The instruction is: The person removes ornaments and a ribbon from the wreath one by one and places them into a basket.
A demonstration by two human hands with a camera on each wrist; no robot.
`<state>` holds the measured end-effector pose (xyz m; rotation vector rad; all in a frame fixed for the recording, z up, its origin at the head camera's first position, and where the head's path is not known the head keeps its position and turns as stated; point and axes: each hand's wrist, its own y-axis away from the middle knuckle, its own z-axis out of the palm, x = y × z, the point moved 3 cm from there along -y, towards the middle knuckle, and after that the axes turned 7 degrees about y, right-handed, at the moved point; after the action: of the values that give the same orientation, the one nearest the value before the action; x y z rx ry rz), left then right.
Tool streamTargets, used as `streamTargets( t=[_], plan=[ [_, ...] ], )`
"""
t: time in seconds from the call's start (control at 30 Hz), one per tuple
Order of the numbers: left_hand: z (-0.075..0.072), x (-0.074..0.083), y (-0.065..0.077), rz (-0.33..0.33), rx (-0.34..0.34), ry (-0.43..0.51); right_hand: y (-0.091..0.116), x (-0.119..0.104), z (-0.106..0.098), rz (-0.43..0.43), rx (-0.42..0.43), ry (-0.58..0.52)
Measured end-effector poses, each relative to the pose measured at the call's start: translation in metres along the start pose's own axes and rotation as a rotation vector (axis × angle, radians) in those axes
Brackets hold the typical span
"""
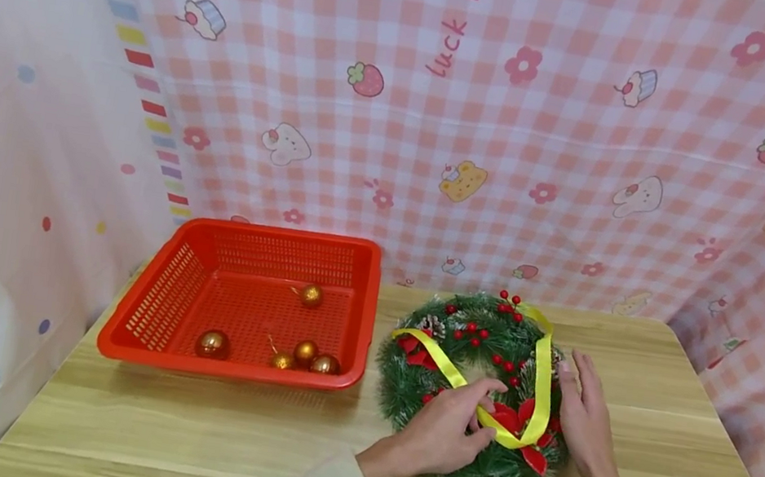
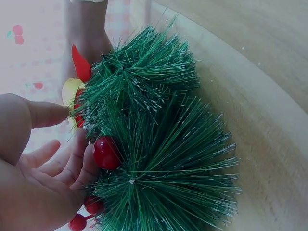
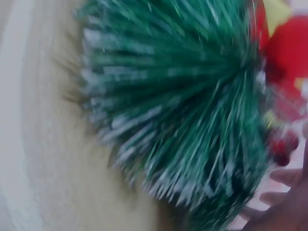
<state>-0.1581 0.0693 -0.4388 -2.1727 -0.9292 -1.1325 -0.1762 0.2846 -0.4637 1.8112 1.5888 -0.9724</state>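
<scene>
A green wreath (image 1: 403, 398) with red berries, pinecones and red fabric flowers lies on the wooden table, a yellow ribbon (image 1: 543, 378) looped loosely across its top. Over the wreath's front left, my left hand (image 1: 443, 431) holds the ribbon between curled fingers and thumb; the exact contact is partly hidden. In the left wrist view the thumb (image 2: 45, 114) meets the ribbon's edge, and the other fingers lie against the berries (image 2: 107, 153). My right hand (image 1: 585, 413) is at the wreath's right side, fingers extended and thumb near the needles. The right wrist view is blurred.
To the left stands a red plastic basket (image 1: 368, 335) holding several shiny balls, among them a brown-gold ball (image 1: 213, 344) and a glittery gold ball (image 1: 311, 295). The wooden table (image 1: 211, 444) runs back to a pink checked curtain (image 1: 398, 134).
</scene>
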Motion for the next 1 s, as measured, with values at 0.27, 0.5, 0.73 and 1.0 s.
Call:
streamTargets(
  t=[0.27,0.5,0.73,1.0],
  plan=[
    [0.001,-0.001,0.001,-0.023,0.007,0.043,-0.008,0.024,0.009,0.131,-0.137,-0.126],
    [0.0,-0.001,0.003,0.017,0.078,0.084,-0.01,0.031,0.011,0.127,-0.202,-0.15],
    [-0.005,0.001,0.006,0.085,0.118,0.019,-0.011,0.028,0.011,0.105,-0.217,-0.121],
    [-0.026,0.011,0.009,0.102,0.148,0.092,-0.009,0.028,0.011,0.122,-0.234,-0.105]
  ],
)
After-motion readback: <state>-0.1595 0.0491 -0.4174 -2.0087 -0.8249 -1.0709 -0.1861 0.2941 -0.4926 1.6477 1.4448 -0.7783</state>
